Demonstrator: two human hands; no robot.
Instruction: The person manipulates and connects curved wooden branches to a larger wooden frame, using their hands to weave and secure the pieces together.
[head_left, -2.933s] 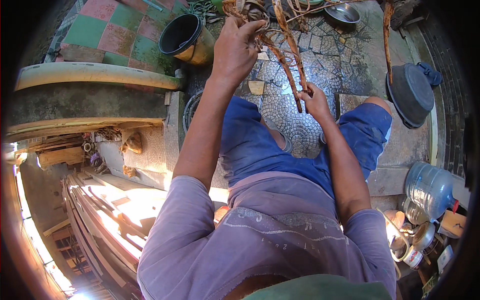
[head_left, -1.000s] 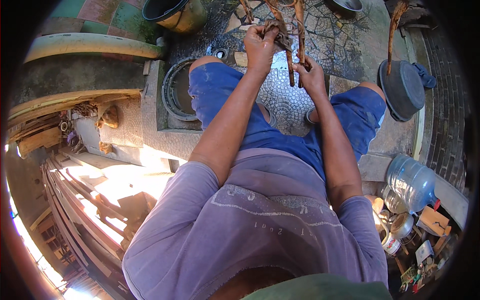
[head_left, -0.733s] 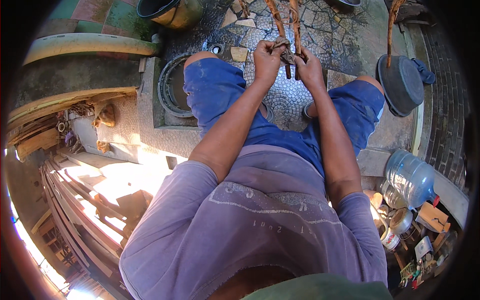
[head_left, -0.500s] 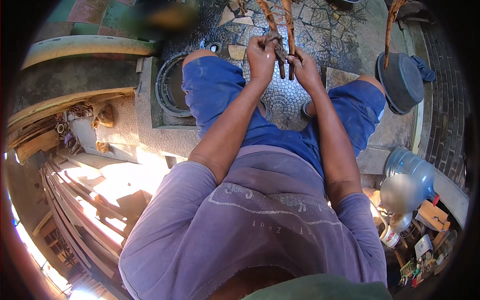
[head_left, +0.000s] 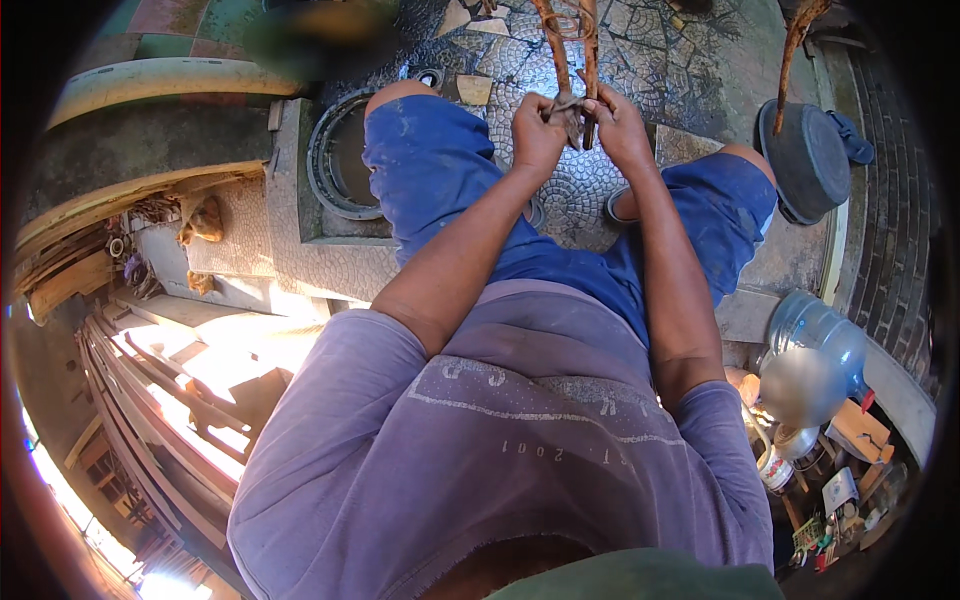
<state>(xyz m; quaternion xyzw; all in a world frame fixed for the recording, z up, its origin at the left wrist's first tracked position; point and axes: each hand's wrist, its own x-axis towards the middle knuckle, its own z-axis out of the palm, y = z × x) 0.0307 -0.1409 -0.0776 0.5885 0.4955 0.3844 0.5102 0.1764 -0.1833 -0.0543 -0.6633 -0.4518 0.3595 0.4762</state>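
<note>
Two slender brown wooden sticks (head_left: 557,58) come down side by side from the top of the picture. A limp grey-brown rag (head_left: 572,118) is wrapped at the lower part of the sticks, its loose end hanging down. My left hand (head_left: 538,137) is closed, pinching the rag on the left side of the sticks. On the other side my right hand (head_left: 622,132) is closed too, its thumb and fingertips on the rag's end beside the right stick. The fingers partly hide how the rag passes around the wood.
A round dark-rimmed basin (head_left: 345,160) lies left of my knee. On the right stand a dark tub (head_left: 803,165) and another brown stick (head_left: 790,60). A blue water jug (head_left: 820,335) lies behind it, near assorted clutter. Long boards (head_left: 150,420) are stacked at the lower left.
The hands have drawn closer together. The sticks sit slightly further right, and the rag now stretches across between my fingers instead of bunching by the left hand.
</note>
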